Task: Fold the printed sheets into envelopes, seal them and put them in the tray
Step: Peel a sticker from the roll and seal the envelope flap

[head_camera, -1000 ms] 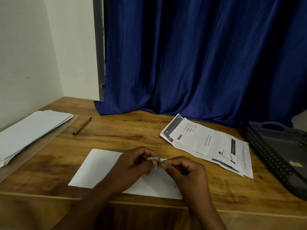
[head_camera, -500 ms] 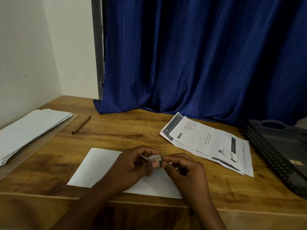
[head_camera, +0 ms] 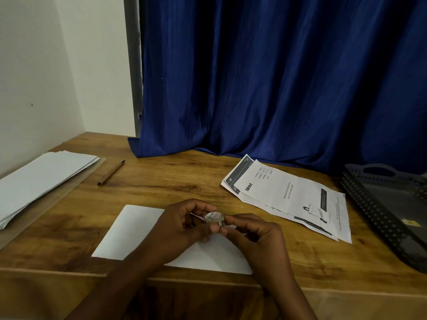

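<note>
Wooden table (head_camera: 161, 188) surface is seen across the lower half of the view, with its front edge nearest the camera. Just beyond that edge, a white envelope (head_camera: 129, 232) is laid flat on the wood. Above the envelope, a small roll of tape (head_camera: 213, 217) is held between both hands. The left hand (head_camera: 182, 229) is curled around the roll from the left, thumb and fingers closed on it. The right hand (head_camera: 256, 239) is brought in from the right, and its fingertips (head_camera: 227, 219) are pinched at the rim of the roll; whether a tape end is gripped there cannot be told.

To the right, slightly farther back, the printed sheets (head_camera: 291, 197) are fanned in a loose stack, print side up. At the far right edge, a dark perforated tray (head_camera: 369, 204) is placed, well apart from the hands; a small yellow scrap is visible inside it.

To the left, a stack of white paper (head_camera: 41, 181) is set on a clear sheet, and a brown pen (head_camera: 111, 173) is laid beside it. At the back, a blue curtain (head_camera: 277, 77) is draped onto the table, beside a white wall (head_camera: 34, 77).
</note>
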The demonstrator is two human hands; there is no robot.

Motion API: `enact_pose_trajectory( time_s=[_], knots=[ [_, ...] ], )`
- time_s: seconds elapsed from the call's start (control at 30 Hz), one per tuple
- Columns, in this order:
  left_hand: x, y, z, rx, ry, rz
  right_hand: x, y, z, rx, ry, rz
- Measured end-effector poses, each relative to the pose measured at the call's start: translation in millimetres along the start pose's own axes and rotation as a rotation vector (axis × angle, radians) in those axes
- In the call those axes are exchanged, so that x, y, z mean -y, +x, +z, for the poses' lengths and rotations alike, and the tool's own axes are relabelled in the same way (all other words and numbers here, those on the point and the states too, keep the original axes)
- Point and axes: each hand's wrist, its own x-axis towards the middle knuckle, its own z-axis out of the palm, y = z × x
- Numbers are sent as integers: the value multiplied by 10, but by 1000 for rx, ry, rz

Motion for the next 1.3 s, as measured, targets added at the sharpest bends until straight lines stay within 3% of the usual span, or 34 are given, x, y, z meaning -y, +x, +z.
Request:
enact_pose_trajectory(
  time_s=[0.8,1.3],
  knots=[
    [23,8,1,17,-17,-13,23,-14,2,-37,62,30],
    [8,-13,5,80,33,15,89,-23,1,-66,24,-115]
  ],
)
